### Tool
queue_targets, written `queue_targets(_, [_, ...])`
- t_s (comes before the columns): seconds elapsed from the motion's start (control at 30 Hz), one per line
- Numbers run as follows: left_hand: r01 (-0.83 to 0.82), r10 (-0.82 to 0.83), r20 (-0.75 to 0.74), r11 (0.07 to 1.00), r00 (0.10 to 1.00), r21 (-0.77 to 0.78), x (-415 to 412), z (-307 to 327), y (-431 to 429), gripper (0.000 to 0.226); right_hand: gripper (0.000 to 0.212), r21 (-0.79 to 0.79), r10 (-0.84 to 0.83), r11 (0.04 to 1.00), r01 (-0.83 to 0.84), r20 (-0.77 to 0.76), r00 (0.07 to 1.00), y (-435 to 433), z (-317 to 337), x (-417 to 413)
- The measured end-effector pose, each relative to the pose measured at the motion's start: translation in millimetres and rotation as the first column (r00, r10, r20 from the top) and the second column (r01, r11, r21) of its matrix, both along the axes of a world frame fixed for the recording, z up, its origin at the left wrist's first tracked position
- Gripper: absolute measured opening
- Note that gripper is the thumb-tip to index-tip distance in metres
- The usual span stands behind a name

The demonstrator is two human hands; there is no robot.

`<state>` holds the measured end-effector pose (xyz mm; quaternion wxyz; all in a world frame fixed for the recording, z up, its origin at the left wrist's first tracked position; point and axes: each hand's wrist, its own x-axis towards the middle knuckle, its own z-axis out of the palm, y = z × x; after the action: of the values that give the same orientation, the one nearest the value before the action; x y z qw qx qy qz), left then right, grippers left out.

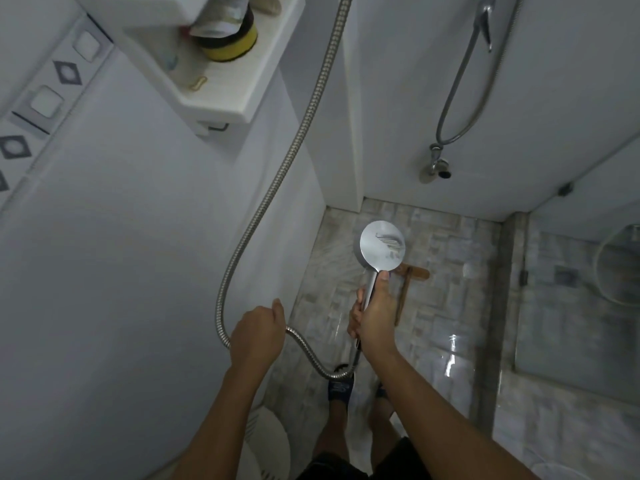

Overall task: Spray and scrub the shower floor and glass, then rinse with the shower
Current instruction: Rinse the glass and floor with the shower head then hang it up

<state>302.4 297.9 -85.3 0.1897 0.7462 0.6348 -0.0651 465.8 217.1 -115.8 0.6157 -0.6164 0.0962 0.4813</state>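
Observation:
My right hand (375, 313) grips the chrome handle of a round shower head (382, 246), thumb up near its neck, the face turned down toward the tiled shower floor (440, 306). My left hand (258, 336) curls around the metal shower hose (277, 188), which loops from the upper wall down past that hand and back up to the handle. A wooden-handled scrub brush (410, 282) lies on the floor beyond the shower head. The glass panel (571, 306) stands at the right, behind a raised curb.
A white shelf (221, 88) with a yellow-and-black container hangs at the upper left. A second hose and wall tap (436, 164) sit on the back wall. My feet in dark sandals stand on the wet floor. A white ribbed object lies at the lower left.

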Motion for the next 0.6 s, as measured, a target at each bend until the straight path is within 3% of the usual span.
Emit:
queue_targets(0.27, [0.014,-0.013,0.049,1.000,0.999,-0.015,16,2,-5,0.064,0.068,-0.001,-0.096,0.995,0.097,0.151,0.984,-2,-2,23])
queue_targets(0.47, [-0.008,0.008,0.103,1.000,0.995,0.004,33,6,5,0.066,0.067,0.040,-0.108,0.994,0.104,0.114,0.988,-4,21,42])
queue_targets(0.6, [0.001,-0.006,0.153,1.000,0.988,0.029,51,7,15,0.069,0.061,0.057,-0.117,0.993,0.107,0.231,0.966,1,29,60])
